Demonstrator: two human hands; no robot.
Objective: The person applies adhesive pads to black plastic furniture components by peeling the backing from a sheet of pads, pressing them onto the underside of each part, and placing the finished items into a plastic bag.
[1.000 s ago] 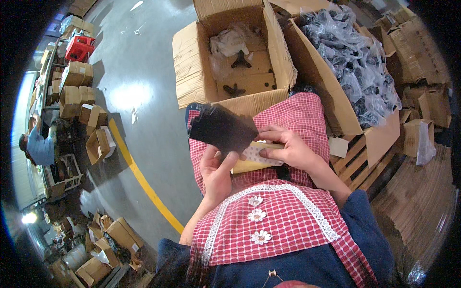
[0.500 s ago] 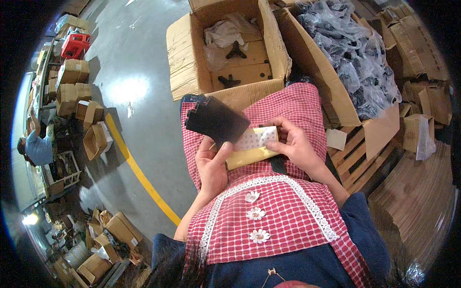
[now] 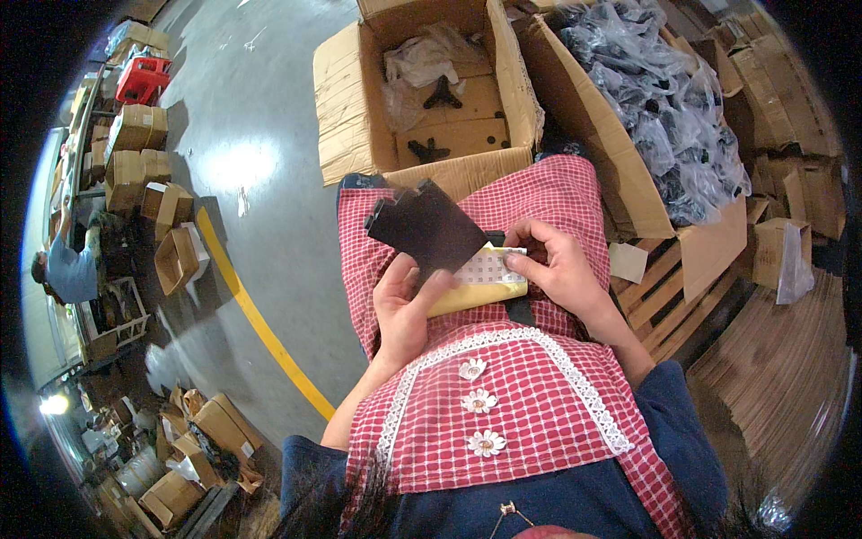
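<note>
Over my lap, my left hand grips a flat black plastic part with notched lugs at its far left end. The same hand steadies a sheet of small white labels with rows of tiny dark squares. Its yellow backing paper is folded out toward me, below the white rows. My right hand pinches the sheet's right end between thumb and forefinger. Whether a single label is loose between those fingertips is too small to make out. The black part overlaps the sheet's left side and hides some of it.
An open cardboard box ahead holds three-armed black pieces and crumpled clear plastic. Right of it, a larger carton is heaped with bagged dark parts, near a wooden pallet. A person in blue is far left.
The black part has shifted to the right and turned slightly. My right fingers have moved a little outward along the label sheet to its right end.
</note>
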